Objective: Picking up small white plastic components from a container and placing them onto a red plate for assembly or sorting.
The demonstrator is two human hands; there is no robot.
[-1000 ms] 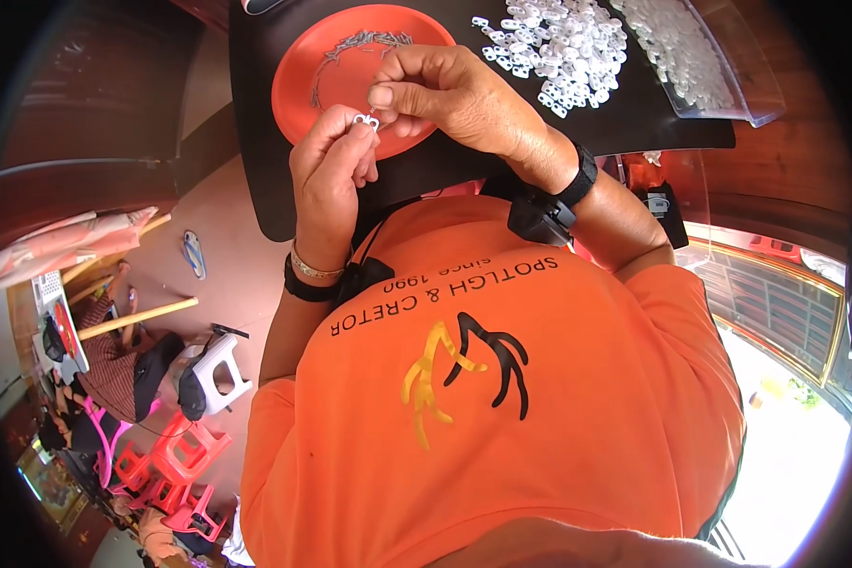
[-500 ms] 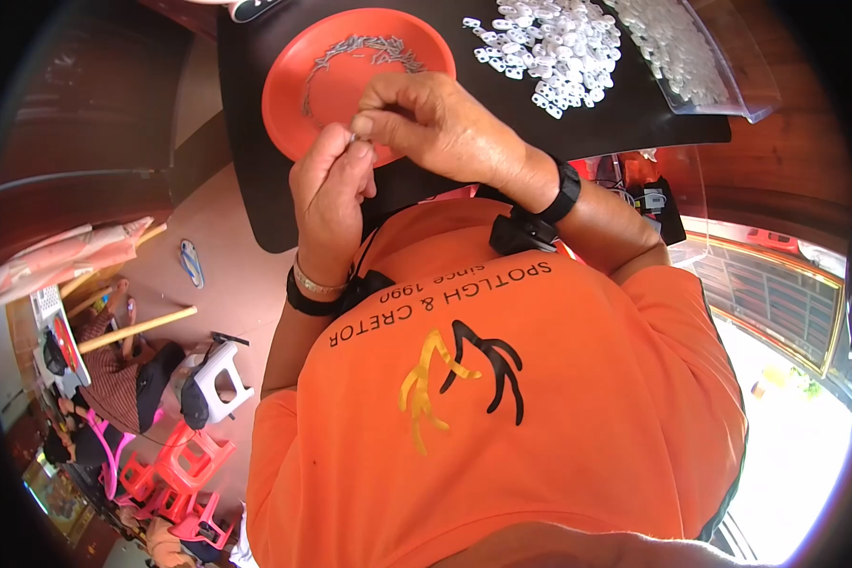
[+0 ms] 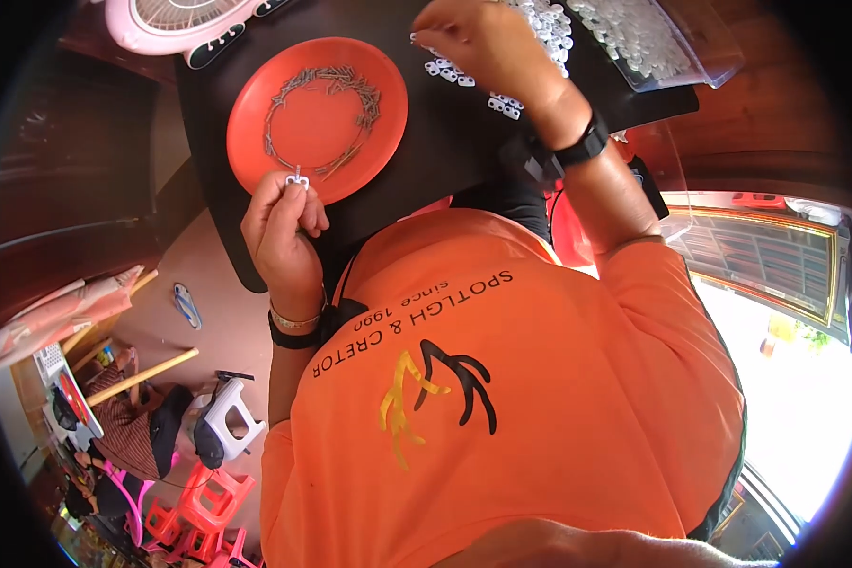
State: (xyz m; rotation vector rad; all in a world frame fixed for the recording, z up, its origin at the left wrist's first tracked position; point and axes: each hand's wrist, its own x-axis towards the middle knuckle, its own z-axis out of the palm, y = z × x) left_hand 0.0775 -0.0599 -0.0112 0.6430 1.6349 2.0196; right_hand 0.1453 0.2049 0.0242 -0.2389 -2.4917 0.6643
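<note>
Dark counter point(image 3: 445, 142) carries an orange plate point(image 3: 256, 114) ringed with small metal pins point(image 3: 350, 90). Left hand point(image 3: 279, 227) pinches a small white clip point(image 3: 296, 179) at the plate's near rim, apparently mid-assembly. Right hand point(image 3: 488, 43) is closed over a pile of white clips point(image 3: 540, 28), seemingly picking another. Beside it lies a clear bag point(image 3: 653, 43) of white parts.

Orange plate point(image 3: 317, 118), white clips point(image 3: 549, 24), perhaps grey pins point(image 3: 327, 80), black tabletop point(image 3: 445, 142), pink fan point(image 3: 175, 19).

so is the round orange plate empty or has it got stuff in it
Not empty: the round orange plate holds a ring of small grey metal pins around its bare middle.
</note>
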